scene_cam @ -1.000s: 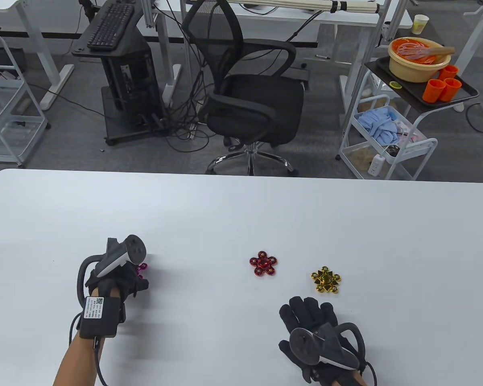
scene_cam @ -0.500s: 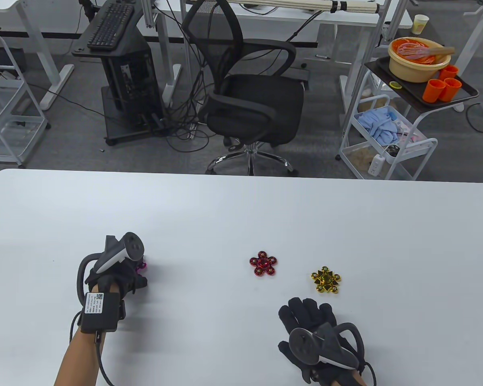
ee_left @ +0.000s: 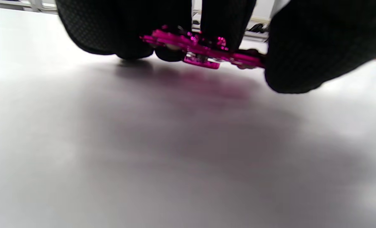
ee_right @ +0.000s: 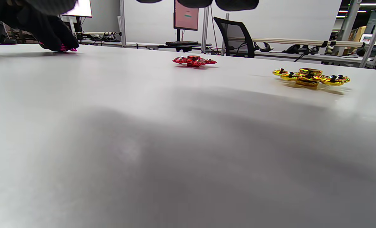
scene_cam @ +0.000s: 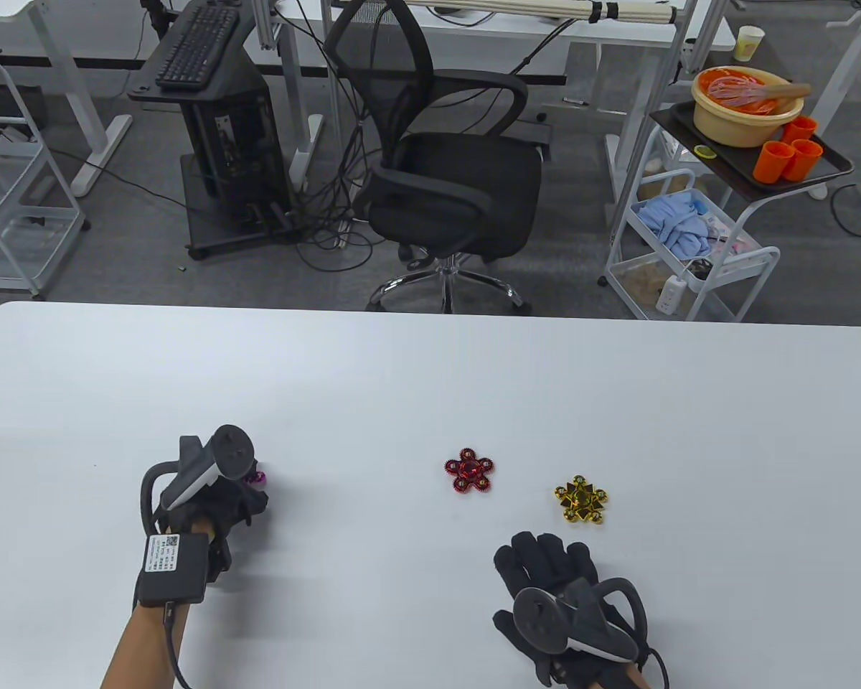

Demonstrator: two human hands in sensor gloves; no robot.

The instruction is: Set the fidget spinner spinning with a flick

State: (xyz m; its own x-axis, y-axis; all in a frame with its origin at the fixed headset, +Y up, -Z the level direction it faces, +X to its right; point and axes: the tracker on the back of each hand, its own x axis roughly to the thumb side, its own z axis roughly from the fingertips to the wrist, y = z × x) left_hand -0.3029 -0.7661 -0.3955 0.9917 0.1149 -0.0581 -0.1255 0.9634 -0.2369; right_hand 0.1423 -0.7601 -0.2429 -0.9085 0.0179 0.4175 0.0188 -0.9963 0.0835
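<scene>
Three flower-shaped fidget spinners are on the white table (scene_cam: 430, 373). The magenta spinner (scene_cam: 259, 476) sits under my left hand (scene_cam: 250, 494), with only its edge showing. In the left wrist view my gloved fingers (ee_left: 128, 28) close around the magenta spinner (ee_left: 203, 52) and hold it flat, at or just above the table. It also shows in the right wrist view (ee_right: 66, 48). The red spinner (scene_cam: 469, 471) (ee_right: 194, 60) and the gold spinner (scene_cam: 580, 500) (ee_right: 311, 77) lie free. My right hand (scene_cam: 545, 556) rests open and flat, just in front of the gold spinner.
Beyond the table's far edge stand a black office chair (scene_cam: 445, 172), a computer stand with a keyboard (scene_cam: 201, 43) and a cart (scene_cam: 753, 165) with a bowl and orange cups.
My left hand has drawn slightly back toward me with the magenta spinner, and less of the spinner shows. My right hand and the red and gold spinners have barely moved.
</scene>
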